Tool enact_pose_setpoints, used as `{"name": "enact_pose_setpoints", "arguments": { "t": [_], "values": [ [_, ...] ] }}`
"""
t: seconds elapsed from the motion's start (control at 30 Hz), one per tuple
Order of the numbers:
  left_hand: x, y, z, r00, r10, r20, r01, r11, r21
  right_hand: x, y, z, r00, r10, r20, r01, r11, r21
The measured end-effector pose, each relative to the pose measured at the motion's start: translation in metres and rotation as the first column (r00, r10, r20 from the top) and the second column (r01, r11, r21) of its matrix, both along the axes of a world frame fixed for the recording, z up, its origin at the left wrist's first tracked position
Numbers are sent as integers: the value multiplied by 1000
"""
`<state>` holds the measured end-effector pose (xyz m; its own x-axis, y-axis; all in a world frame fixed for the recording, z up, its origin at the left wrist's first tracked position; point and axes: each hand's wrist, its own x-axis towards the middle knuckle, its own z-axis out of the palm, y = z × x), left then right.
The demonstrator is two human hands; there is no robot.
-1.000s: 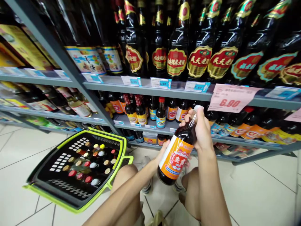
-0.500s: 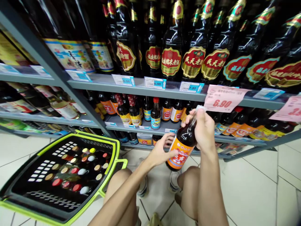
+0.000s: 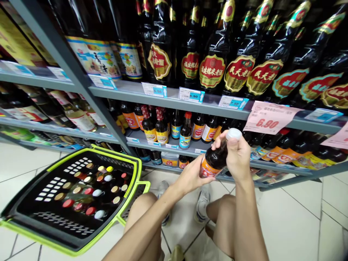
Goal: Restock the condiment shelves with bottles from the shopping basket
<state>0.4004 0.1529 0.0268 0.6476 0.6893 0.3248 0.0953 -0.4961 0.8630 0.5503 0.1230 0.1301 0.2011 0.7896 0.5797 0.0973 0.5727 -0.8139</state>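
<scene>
Between my two hands is a dark glass sauce bottle (image 3: 214, 159) with a white cap and an orange label, tilted so that its cap leans up and to the right. My left hand (image 3: 190, 177) wraps around its labelled body, covering part of the label. Around the neck, just under the cap, my right hand (image 3: 239, 157) is closed, thumb on the near side. The bottle is in front of the lower shelf (image 3: 194, 146), above the floor and between my knees.
A black shopping basket (image 3: 138, 168) with lime-green edges stands on the floor at left, holding several capped bottles. Tall dark bottles (image 3: 212, 69) line the upper shelf. Smaller sauce bottles (image 3: 185, 132) stand below. A pink price sheet (image 3: 269, 117) hangs from the shelf edge.
My left hand has closed around the bottle's body, where its fingers were looser before. The bottle has tipped, so its cap top faces me more. The view has shifted slightly.
</scene>
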Motion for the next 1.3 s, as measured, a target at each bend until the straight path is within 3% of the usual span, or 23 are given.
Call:
{"name": "enact_pose_setpoints", "arguments": {
  "t": [0.23, 0.37, 0.47, 0.6, 0.73, 0.87, 0.97, 1.13, 1.3],
  "values": [
    [-5, -6, 7, 998, -9, 59, 8, 1000, 15, -5, -5, 16, 983, -133, -127, 136, 990, 21],
    [-21, -3, 15, 994, 52, 99, -51, 999, -19, -30, -10, 27, 994, -107, -16, 108, 992, 62],
    [-57, 0, 25, 983, 118, 144, -113, 993, -37, -53, -11, 41, 975, -58, 214, 50, 998, 46],
    [-132, 10, 28, 962, 241, 125, -243, 970, 0, -95, 6, 67, 836, 7, 548, 2, 1000, -15],
    [-205, 36, 18, 910, 399, 111, -408, 910, 69, -158, 41, 80, 809, 218, 546, -181, 976, -122],
    [-255, 78, 8, 850, 515, 111, -527, 835, 156, -219, 81, 71, 883, 264, 389, -231, 964, -130],
    [-271, 113, -1, 777, 625, 69, -617, 736, 277, -246, 108, 55, 896, 222, 385, -210, 975, -72],
    [-269, 155, -25, 610, 780, 137, -790, 585, 187, -259, 142, 26, 863, 120, 491, -154, 988, 29],
    [-257, 180, -38, 581, 799, 156, -812, 555, 182, -255, 158, 11, 869, 78, 489, -114, 993, 43]
  ]
}}
